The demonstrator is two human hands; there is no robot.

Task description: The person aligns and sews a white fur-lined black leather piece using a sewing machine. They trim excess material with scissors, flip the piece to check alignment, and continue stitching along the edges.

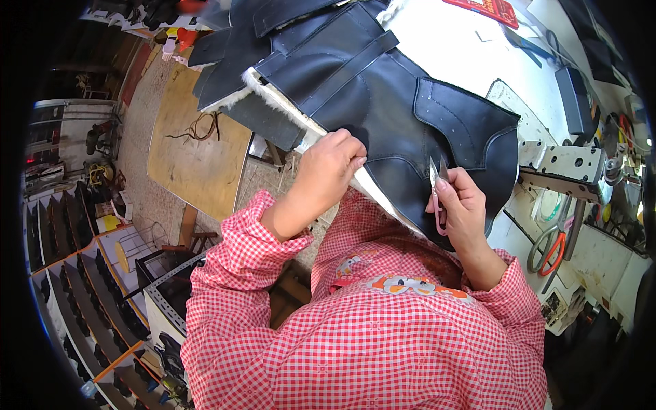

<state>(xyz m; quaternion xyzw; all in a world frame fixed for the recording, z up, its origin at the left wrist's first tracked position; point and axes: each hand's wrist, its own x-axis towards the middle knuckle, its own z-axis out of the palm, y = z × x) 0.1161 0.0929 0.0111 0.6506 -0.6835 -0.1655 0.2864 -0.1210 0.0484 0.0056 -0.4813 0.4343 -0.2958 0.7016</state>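
- Before you lies a fleece-lined black leather piece (369, 99).
- Your left hand (328, 165) has its fingertips together at the leather's left edge; I cannot tell on what.
- Your right hand (466, 213) clamps pink-handled thread snips (438, 198), blades apart, near right.

Workshop with machine (562, 162), hanging scissors (562, 239), stitched black panels (389, 116)

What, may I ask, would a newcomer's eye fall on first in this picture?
Probably the large black leather-like piece across the upper middle, with pale fleece along its left edge. Next comes the red-and-white checked garment filling the lower middle. Right of centre, pink-handled snips stand out in the right grip, blades apart.
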